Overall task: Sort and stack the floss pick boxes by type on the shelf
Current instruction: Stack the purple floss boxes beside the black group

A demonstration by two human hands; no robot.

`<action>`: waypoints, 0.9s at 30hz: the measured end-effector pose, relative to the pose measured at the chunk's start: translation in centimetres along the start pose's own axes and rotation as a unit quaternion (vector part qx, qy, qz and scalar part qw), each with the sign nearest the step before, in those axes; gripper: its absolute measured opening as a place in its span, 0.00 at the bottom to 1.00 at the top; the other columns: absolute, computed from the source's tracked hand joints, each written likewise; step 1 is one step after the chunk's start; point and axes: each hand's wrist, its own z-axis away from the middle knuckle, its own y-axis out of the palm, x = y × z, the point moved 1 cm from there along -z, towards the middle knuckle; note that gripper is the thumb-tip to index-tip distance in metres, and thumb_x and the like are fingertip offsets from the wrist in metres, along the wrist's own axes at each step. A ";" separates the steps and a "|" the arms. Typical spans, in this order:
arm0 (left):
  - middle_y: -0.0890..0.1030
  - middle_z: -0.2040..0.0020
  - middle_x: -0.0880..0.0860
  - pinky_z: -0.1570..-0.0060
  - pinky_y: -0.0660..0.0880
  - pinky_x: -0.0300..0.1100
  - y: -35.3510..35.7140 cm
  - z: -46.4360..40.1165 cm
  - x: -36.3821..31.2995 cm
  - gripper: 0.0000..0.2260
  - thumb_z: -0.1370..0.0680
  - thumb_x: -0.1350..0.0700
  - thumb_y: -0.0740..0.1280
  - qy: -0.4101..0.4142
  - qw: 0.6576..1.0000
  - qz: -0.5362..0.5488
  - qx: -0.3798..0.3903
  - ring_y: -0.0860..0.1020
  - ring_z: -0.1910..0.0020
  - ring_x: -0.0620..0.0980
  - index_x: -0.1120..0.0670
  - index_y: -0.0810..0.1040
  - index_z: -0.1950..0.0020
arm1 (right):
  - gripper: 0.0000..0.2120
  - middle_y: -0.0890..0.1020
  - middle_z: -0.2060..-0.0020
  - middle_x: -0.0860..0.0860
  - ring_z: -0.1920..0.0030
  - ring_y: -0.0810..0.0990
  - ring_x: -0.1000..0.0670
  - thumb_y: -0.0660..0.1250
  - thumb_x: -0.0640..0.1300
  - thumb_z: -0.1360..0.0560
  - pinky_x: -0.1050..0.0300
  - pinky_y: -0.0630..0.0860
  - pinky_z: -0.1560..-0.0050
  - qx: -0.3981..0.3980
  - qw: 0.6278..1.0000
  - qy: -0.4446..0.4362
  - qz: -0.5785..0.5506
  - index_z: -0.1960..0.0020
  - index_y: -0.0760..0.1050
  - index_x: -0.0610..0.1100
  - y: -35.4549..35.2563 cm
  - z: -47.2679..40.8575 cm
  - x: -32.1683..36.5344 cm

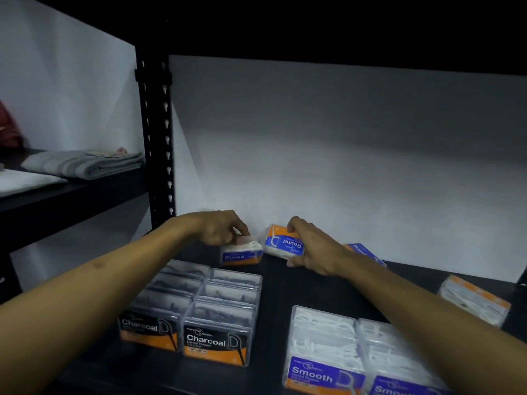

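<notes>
On the dark shelf (pixel 285 292), my left hand (pixel 221 229) grips the top of a Round floss box (pixel 242 253) that stands near the back wall. Just to its right, my right hand (pixel 313 249) holds a second Round box (pixel 282 243) tilted, label upside down to me. A third Round box (pixel 366 252) lies behind my right wrist, partly hidden. Charcoal boxes (pixel 199 312) stand in two rows at front left. Smooth boxes (pixel 336 346) are grouped at front right, partly under my right forearm.
One more orange-labelled box (pixel 474 300) lies loose at the right edge of the shelf. A black upright post (pixel 156 138) stands at the shelf's back left. Folded towels (pixel 82 163) lie on the neighbouring shelf to the left. A white back wall closes the bay.
</notes>
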 end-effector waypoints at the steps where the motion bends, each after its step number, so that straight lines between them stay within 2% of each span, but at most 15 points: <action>1: 0.82 0.41 0.51 0.35 0.73 0.49 0.1 0.1 0.0 0.20 0.24 0.65 0.60 -0.011 1.000 -0.003 0.002 0.79 0.41 0.50 0.53 0.79 0.34 | 0.33 0.72 0.41 0.51 0.42 0.72 0.50 0.78 0.49 0.31 0.53 0.74 0.42 0.005 1.000 0.003 -0.002 0.34 0.63 0.50 0.0 0.1 0.2; 3: 0.79 0.35 0.54 0.32 0.70 0.47 0.3 0.2 -0.1 0.21 0.21 0.67 0.57 -0.030 1.000 -0.002 0.006 0.76 0.36 0.51 0.58 0.75 0.30 | 0.41 0.70 0.36 0.50 0.38 0.70 0.49 0.79 0.49 0.32 0.54 0.70 0.38 0.018 1.000 0.005 0.004 0.27 0.60 0.48 0.0 0.0 0.4; 5: 0.75 0.30 0.56 0.30 0.68 0.45 0.6 0.0 0.1 0.21 0.20 0.67 0.55 -0.042 0.999 0.006 0.010 0.73 0.32 0.52 0.60 0.71 0.27 | 0.43 0.71 0.35 0.49 0.37 0.69 0.48 0.79 0.50 0.33 0.54 0.69 0.37 0.035 0.999 -0.001 0.020 0.25 0.60 0.48 0.1 0.1 0.4; 8: 0.73 0.28 0.55 0.31 0.67 0.41 0.8 -0.2 0.4 0.20 0.18 0.66 0.54 -0.052 0.998 0.022 0.001 0.72 0.30 0.52 0.59 0.70 0.26 | 0.44 0.71 0.34 0.50 0.36 0.70 0.48 0.79 0.53 0.33 0.52 0.70 0.35 0.065 0.997 -0.005 0.043 0.23 0.59 0.50 0.2 0.5 0.4; 10: 0.74 0.30 0.55 0.33 0.68 0.41 0.8 -0.2 0.4 0.21 0.19 0.67 0.55 -0.046 0.998 0.043 -0.001 0.72 0.32 0.51 0.58 0.70 0.26 | 0.44 0.71 0.32 0.50 0.34 0.70 0.47 0.78 0.54 0.31 0.53 0.68 0.33 0.073 0.997 -0.003 0.038 0.22 0.59 0.50 0.1 0.9 0.3; 14: 0.77 0.41 0.55 0.47 0.72 0.40 0.4 0.2 -0.1 0.24 0.21 0.68 0.56 -0.010 0.996 0.086 -0.022 0.75 0.44 0.49 0.48 0.72 0.29 | 0.36 0.75 0.34 0.48 0.35 0.74 0.46 0.74 0.60 0.30 0.49 0.71 0.32 0.099 0.994 0.007 0.034 0.27 0.68 0.52 -0.1 1.7 -0.3; 15: 0.78 0.41 0.55 0.48 0.74 0.41 0.4 0.2 -0.2 0.22 0.20 0.66 0.58 0.000 0.995 0.093 -0.022 0.76 0.44 0.49 0.45 0.73 0.31 | 0.33 0.76 0.35 0.48 0.36 0.75 0.46 0.73 0.60 0.29 0.48 0.71 0.33 0.110 0.993 0.006 0.038 0.28 0.69 0.51 0.0 2.0 -0.4; 17: 0.79 0.39 0.53 0.47 0.77 0.42 0.6 0.3 -0.6 0.15 0.19 0.55 0.64 -0.004 0.995 0.095 -0.013 0.79 0.43 0.50 0.41 0.74 0.34 | 0.36 0.72 0.31 0.49 0.33 0.72 0.47 0.70 0.63 0.29 0.48 0.69 0.30 0.130 0.990 0.005 0.053 0.25 0.65 0.53 0.1 2.6 -0.7; 19: 0.78 0.39 0.52 0.45 0.78 0.43 1.0 0.4 -0.8 0.18 0.22 0.44 0.68 -0.005 0.997 0.081 -0.012 0.79 0.41 0.50 0.40 0.73 0.32 | 0.44 0.69 0.28 0.53 0.31 0.70 0.49 0.68 0.69 0.34 0.48 0.67 0.29 0.140 0.988 0.005 0.063 0.23 0.60 0.56 0.0 2.9 -1.1; 22: 0.75 0.39 0.53 0.41 0.75 0.45 1.5 0.3 -0.6 0.22 0.23 0.48 0.70 -0.007 0.998 0.048 -0.027 0.76 0.39 0.52 0.39 0.69 0.30 | 0.50 0.74 0.31 0.58 0.35 0.75 0.53 0.66 0.78 0.40 0.49 0.73 0.33 0.148 0.988 0.015 0.041 0.24 0.61 0.59 -0.2 3.3 -1.8; 24: 0.74 0.37 0.54 0.39 0.74 0.46 1.7 0.2 -0.4 0.24 0.22 0.50 0.71 -0.016 0.998 0.048 -0.030 0.75 0.38 0.53 0.39 0.68 0.29 | 0.48 0.76 0.34 0.59 0.37 0.76 0.55 0.64 0.79 0.39 0.52 0.73 0.34 0.145 0.989 0.017 0.024 0.25 0.64 0.58 -0.6 4.2 -1.5; 27: 0.74 0.35 0.53 0.37 0.73 0.46 1.7 0.1 -0.6 0.27 0.24 0.48 0.72 -0.033 0.998 0.045 -0.029 0.75 0.38 0.53 0.42 0.66 0.27 | 0.32 0.75 0.36 0.59 0.37 0.74 0.57 0.67 0.65 0.27 0.58 0.69 0.34 0.093 0.995 0.003 -0.033 0.26 0.68 0.55 -2.1 6.0 -0.7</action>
